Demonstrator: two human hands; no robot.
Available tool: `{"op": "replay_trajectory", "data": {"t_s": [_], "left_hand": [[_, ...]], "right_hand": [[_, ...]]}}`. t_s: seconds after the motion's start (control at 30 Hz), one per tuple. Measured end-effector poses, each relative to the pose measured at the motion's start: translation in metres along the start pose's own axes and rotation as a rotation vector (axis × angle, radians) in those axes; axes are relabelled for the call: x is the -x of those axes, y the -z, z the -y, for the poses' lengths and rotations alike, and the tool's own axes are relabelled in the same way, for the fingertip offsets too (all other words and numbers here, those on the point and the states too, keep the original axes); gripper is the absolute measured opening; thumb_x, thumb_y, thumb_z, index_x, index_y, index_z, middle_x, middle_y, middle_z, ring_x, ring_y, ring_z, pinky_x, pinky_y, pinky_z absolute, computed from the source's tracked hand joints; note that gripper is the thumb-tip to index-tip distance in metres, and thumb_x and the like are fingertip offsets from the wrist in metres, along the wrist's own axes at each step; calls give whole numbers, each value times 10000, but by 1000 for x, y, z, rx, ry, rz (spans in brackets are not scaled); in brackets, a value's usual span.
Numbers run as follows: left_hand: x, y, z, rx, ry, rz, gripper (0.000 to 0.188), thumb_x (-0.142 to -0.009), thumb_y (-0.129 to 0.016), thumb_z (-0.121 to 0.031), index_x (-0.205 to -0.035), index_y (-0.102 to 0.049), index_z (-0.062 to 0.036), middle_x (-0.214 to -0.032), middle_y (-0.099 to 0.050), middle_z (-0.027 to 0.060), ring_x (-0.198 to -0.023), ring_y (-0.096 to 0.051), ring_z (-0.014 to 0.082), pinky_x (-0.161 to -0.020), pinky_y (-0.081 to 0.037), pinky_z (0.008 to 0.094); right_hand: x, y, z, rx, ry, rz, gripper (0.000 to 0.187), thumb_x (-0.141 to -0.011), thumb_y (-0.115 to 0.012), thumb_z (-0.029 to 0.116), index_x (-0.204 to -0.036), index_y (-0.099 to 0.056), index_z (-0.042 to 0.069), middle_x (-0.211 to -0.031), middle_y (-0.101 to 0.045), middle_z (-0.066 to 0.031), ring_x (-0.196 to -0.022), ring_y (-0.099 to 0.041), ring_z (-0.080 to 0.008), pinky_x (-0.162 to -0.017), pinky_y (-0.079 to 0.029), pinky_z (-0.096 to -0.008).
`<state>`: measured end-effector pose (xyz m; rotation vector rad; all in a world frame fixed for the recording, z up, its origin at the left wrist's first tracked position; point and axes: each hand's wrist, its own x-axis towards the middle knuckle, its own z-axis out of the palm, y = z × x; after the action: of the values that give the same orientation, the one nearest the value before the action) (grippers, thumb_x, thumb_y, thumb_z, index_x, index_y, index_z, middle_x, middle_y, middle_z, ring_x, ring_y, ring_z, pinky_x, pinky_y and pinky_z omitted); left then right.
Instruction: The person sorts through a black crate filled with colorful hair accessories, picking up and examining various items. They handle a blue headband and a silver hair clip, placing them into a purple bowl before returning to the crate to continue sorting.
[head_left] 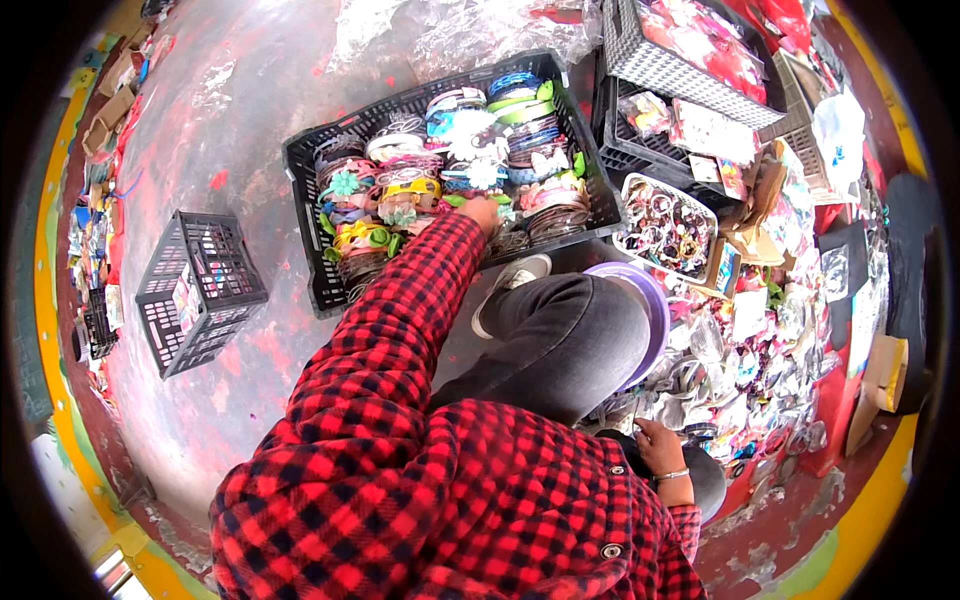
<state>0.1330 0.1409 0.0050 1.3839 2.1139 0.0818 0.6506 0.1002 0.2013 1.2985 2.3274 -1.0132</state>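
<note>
My left hand (478, 212) reaches down into a black plastic crate (305, 222) full of headbands. Its fingers close on a headband with green trim (456, 200); the fingertips are partly hidden. Rows of headbands (412, 188) fill the crate, many with bows or flowers, in white, yellow, green, blue and pink. Down at the right, my right hand (660, 447) is by my knee with a bracelet on the wrist. Its fingers are loosely bent and apart, with nothing visible in them, beside a heap of plastic-wrapped small goods (740, 385).
A smaller black crate (203, 290) stands on the floor at the left. A white basket of hair ties (665, 225) and stacked crates (690, 65) are at the right. A purple basin rim (655, 315) shows beside my leg. Clear plastic sheeting (450, 30) lies at the back.
</note>
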Motion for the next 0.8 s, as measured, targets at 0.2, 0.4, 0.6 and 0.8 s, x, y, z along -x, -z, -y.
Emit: {"op": "replay_trajectory", "data": {"t_s": [0.2,0.4,0.6,0.8], "left_hand": [[7,31,-8,-25,-105,27,353,-825,-500,-332,-873,-610,0,-930,-600,209,-900,-568,365,-783,-453,443],[-11,51,5,-73,97,-535,604,-825,-540,-350,-1280,-362,5,-1332,-343,208,-1250,-309,325,-1035,-253,377],[-39,38,17,-41,278,-562,785,-798,-573,-368,-1349,-206,54,-1396,-233,240,-1305,-225,327,-1072,-190,383],[-42,17,42,219,315,-699,772,-773,-602,-371,-1293,-263,89,-1306,-338,288,-1225,-330,378,-1022,-278,417]], "right_hand": [[0,-2,0,14,8,-10,275,-767,-567,125,-1034,-614,81,-915,-625,-164,-829,-600,-330,-741,-477,-379],[-3,-1,-3,7,-5,33,272,-786,-541,167,-1032,-611,72,-933,-623,-168,-855,-597,-332,-759,-473,-384],[-8,-3,-4,8,-9,58,271,-782,-551,156,-1034,-614,77,-931,-626,-169,-854,-601,-333,-760,-474,-379],[-11,0,3,-10,-47,100,282,-770,-567,132,-1043,-616,82,-912,-628,-178,-827,-609,-330,-739,-479,-377]]}}
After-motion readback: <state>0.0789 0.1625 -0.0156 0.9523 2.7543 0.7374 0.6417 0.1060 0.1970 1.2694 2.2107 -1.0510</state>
